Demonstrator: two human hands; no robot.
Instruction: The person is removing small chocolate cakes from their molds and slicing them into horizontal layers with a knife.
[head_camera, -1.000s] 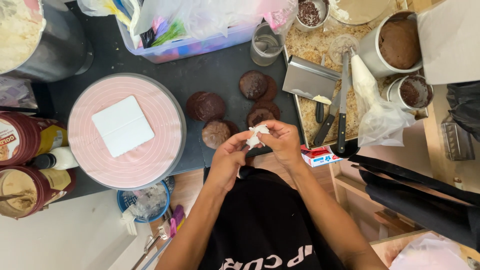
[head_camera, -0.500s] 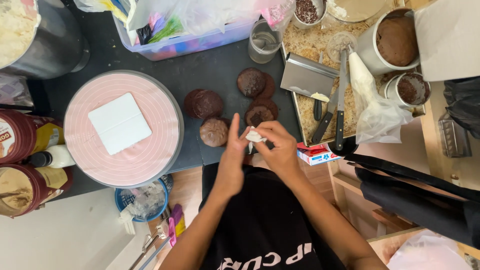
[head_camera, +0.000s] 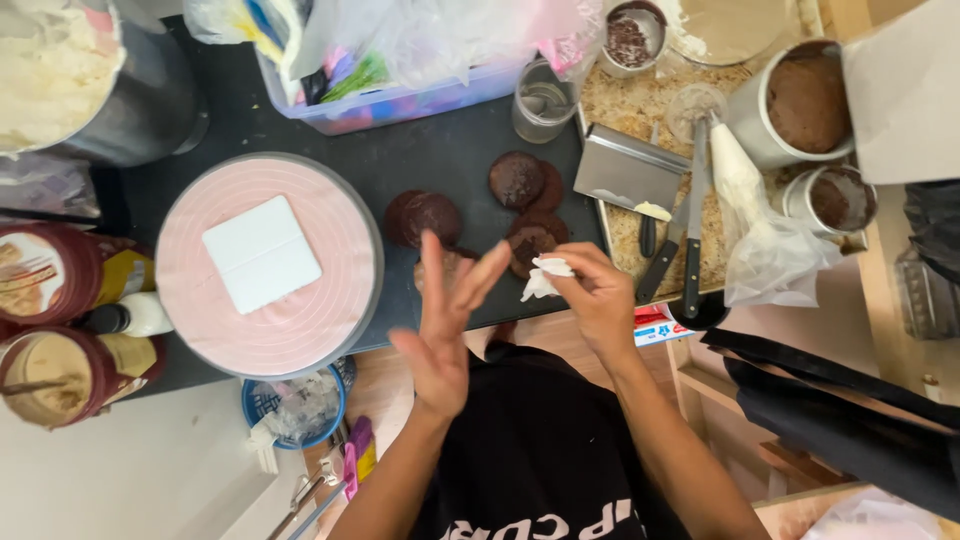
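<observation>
A: Status since half a second ago?
B: Left hand (head_camera: 445, 335) has lifted off, fingers splayed, empty. Right hand (head_camera: 598, 292) pinches crumpled white paper (head_camera: 543, 279), chocolate cookies (head_camera: 527, 205) at twelve o'clock.

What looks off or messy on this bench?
Crumbs cover the baking tray under the bench scraper and knives. The piping bag lies slumped across its edge. The right hand pinches a crumpled white wipe.
</observation>
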